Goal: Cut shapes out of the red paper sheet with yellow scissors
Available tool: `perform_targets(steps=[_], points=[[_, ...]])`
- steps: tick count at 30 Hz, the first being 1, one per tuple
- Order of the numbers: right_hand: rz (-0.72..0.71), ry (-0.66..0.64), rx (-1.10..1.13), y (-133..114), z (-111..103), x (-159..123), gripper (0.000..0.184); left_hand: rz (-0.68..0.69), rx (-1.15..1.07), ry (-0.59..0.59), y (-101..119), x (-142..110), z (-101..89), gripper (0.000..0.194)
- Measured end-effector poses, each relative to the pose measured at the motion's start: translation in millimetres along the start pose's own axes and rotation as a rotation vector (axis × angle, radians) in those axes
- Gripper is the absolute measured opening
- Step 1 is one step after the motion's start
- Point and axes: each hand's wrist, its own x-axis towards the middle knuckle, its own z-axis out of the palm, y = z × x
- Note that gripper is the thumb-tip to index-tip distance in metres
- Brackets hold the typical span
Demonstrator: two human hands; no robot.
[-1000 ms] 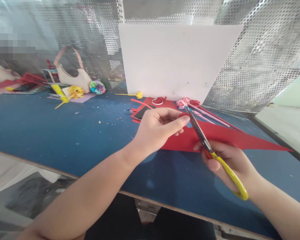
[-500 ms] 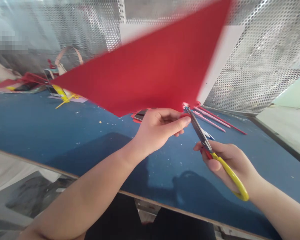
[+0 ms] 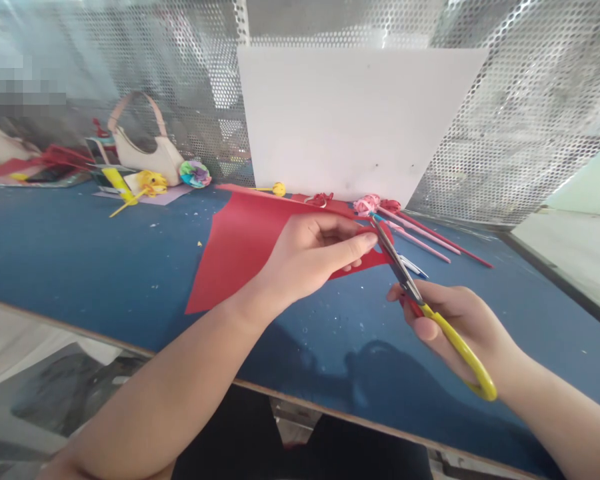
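My left hand (image 3: 313,257) pinches a corner of a large red paper sheet (image 3: 235,247), which spreads out to the left over the blue table (image 3: 80,267). My right hand (image 3: 455,327) grips yellow-handled scissors (image 3: 420,303). Their blades point up and left and meet the red paper right beside my left thumb. I cannot tell how far apart the blades are.
A white board (image 3: 350,120) leans on the perforated metal screen at the back. Below it lie pink and red paper sticks (image 3: 420,230), a red ribbon loop (image 3: 320,199) and a yellow ball stick (image 3: 278,189). A cream handbag (image 3: 143,150) and paper flowers (image 3: 195,174) sit far left.
The red sheet lay to the right a second ago, swung up in the air, and now lies flipped over to the left. Both hands have stayed nearly in place.
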Motion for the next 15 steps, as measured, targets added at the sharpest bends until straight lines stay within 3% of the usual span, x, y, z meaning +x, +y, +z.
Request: perform_targets(steps=[9, 15], points=[[0.147, -0.073, 0.023, -4.2, 5.3, 0.2, 0.075, -0.113, 0.257, -0.071, 3.5, 6.3, -19.7, 0.029], [0.243, -0.117, 0.114, -5.6, 6.4, 5.0, 0.066, -0.205, 0.283, -0.121, -3.0, 14.0, -23.4, 0.031]])
